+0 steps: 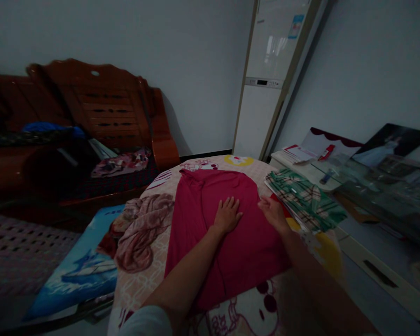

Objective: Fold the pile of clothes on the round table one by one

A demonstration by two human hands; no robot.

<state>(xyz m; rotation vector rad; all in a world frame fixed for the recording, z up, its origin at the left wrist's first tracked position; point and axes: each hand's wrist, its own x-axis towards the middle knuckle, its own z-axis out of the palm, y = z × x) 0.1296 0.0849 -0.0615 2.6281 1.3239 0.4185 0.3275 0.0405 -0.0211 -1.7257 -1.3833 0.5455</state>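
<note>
A magenta long-sleeved shirt (245,247) lies spread on the patterned cloth of the table, with a long fold running down its left part. My left hand (228,214) rests flat on the middle of it, palm down, fingers stretched out. At the shirt's right edge, my right hand (273,213) has its fingers bent together and pinching the fabric; the exact grip is small and dim. A folded green plaid garment (304,198) lies on a pile just beyond the right hand. To the left of the shirt sits a crumpled dusty-pink cloth (143,228).
The table's patterned cover (136,289) shows around the shirt. A blue cushion (87,266) is on the left, before a wooden sofa (108,102). A white cabinet (357,256) with glass items borders the right side. A tall air conditioner (259,112) stands behind.
</note>
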